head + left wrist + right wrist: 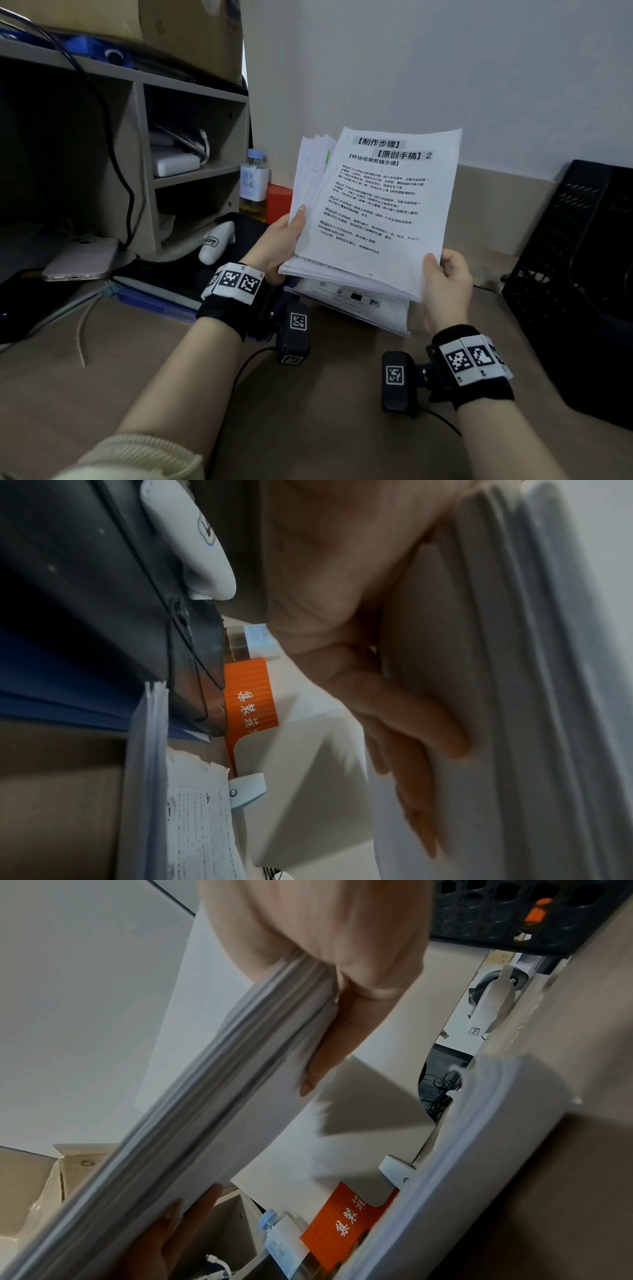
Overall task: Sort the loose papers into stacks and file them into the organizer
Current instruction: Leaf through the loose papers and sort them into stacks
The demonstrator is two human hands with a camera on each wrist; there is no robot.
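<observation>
While both hands, left (279, 241) and right (445, 281), grip a thick printed white paper sheaf (373, 212) above the worktop (308, 411), sorting appears underway; squaring, then filing into the black mesh organizer (575, 274), looks next.

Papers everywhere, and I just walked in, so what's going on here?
A person is sorting papers at a desk. Both hands hold one thick bundle of papers up off the desk: the left hand grips its left edge, the right hand its lower right corner. Another pile lies on the desk beneath. The black organizer stands to the right.
</observation>
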